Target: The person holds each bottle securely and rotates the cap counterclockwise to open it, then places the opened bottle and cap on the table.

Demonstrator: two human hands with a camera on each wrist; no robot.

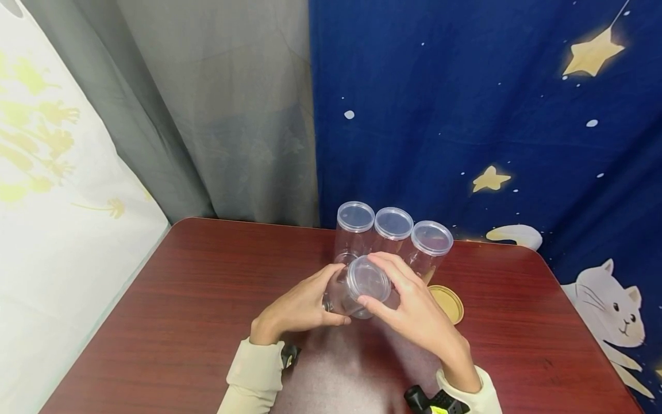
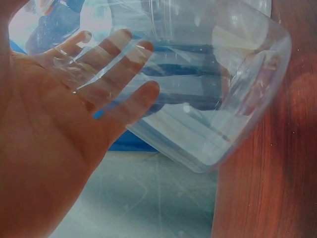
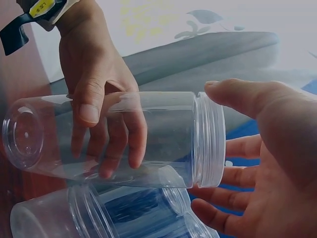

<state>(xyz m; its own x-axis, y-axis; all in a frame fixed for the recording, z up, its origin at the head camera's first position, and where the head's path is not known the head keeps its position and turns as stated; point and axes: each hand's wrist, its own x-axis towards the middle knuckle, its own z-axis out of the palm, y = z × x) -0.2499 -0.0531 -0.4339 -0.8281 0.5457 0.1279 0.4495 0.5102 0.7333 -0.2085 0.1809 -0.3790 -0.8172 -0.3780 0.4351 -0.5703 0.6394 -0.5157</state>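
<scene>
My left hand (image 1: 305, 305) grips the body of a clear plastic jar (image 3: 171, 131), thumb on the near side and fingers round the far side. The jar is tilted, its transparent screw lid (image 1: 369, 280) towards my right hand. Thumb and fingers of my right hand (image 1: 420, 313) hold the lid by its rim from opposite sides. In the right wrist view, the lid (image 3: 212, 141) sits on the jar's mouth. Through the clear wall in the left wrist view, the left fingers (image 2: 141, 101) show spread along the jar (image 2: 190, 64). Nothing shows inside it.
Three similar lidded jars stand in a row behind the hands: a left one (image 1: 355, 217), a middle one (image 1: 394, 224) and a right one (image 1: 432, 238). A gold round lid (image 1: 449, 303) lies by the right wrist on the reddish-brown table (image 1: 217, 276). Curtains (image 1: 248, 115) hang along the back edge.
</scene>
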